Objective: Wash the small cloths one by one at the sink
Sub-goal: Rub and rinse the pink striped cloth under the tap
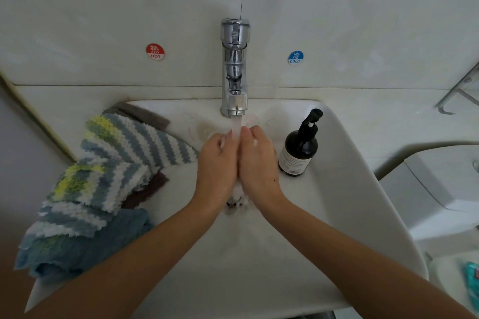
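My left hand (217,163) and my right hand (259,160) are pressed palm to palm over the basin of the white sink (357,189), fingertips up in the water running from the chrome tap (234,67). Flecks of foam sit on both hands. Something white and frothy (237,195) shows below the palms, above the drain; whether it is cloth or foam I cannot tell. A pile of small cloths lies on the sink's left rim: a blue-and-white striped fluffy cloth with yellow patches (124,153), a brown one (147,189) under it, and a plain blue one (85,248) at the front.
A dark pump bottle (299,149) stands on the sink's right rim, close to my right hand. Red HOT (155,51) and blue COLD (295,57) stickers flank the tap on the wall. A metal rack (458,90) is at the far right.
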Demonstrator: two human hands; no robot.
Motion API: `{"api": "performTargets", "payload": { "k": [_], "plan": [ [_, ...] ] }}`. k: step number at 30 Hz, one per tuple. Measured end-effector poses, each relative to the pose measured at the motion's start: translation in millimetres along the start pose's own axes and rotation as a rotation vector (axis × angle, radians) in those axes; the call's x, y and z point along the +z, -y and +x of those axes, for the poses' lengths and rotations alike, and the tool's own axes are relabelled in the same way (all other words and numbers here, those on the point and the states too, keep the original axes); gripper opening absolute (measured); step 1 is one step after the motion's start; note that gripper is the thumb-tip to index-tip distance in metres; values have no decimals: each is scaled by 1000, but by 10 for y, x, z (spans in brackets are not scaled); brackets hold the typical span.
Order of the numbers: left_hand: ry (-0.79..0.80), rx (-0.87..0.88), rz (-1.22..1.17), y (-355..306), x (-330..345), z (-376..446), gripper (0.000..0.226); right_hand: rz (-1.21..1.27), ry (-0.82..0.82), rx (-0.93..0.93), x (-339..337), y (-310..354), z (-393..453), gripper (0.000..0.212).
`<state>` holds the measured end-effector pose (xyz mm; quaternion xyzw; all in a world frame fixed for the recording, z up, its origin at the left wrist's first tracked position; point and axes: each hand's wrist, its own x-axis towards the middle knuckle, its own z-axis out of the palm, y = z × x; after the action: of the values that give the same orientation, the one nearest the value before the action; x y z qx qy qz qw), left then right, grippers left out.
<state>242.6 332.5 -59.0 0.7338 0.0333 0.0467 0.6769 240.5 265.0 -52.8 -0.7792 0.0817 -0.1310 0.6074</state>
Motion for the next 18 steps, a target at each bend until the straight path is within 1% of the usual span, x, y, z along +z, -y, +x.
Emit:
{"api": "performTargets", "payload": {
  "k": [1, 2, 4, 6, 8, 10, 11, 12, 14, 15, 16, 18],
  "plan": [
    [31, -60, -26, 1, 6, 15, 29, 30, 0, 16, -27, 16, -10, 28],
    [69, -94, -27, -13, 8, 29, 32, 33, -5, -15, -49, 33, -18, 26],
    [140, -109, 15, -30, -14, 68, 42, 32, -3, -108, -58, 12, -16, 23],
    [192, -101, 53, -62, -36, 62, 46, 35, 21, -151, -49, -23, -3, 19],
    [204, -125, 81, -27, -28, 81, 53, 45, 70, -132, -48, -57, 2, 15],
    [175, -137, 35, -14, -15, 72, 61, 76, 124, -68, -55, -56, 1, 10],
    [152, -154, -26, 11, 4, 91, 64, 92, 149, -38, -56, -57, 6, 18],
    [119, -167, -74, 5, 13, 96, 62, 110, 172, -14, -56, -51, 7, 29],
    [34, -125, -87, -26, -20, 100, 38, 95, 197, -8, -42, -64, 5, 50],
    [1, -90, -108, -43, -47, 95, 28, 49, 204, -19, -30, -81, 2, 56],
    [-20, -69, -123, -64, -68, 78, 20, 11, 220, -24, -19, -88, -11, 58],
    [-32, -2, -113, -73, -95, 51, 11, -16, 227, -30, 16, -86, -41, 50]
  ]
}}
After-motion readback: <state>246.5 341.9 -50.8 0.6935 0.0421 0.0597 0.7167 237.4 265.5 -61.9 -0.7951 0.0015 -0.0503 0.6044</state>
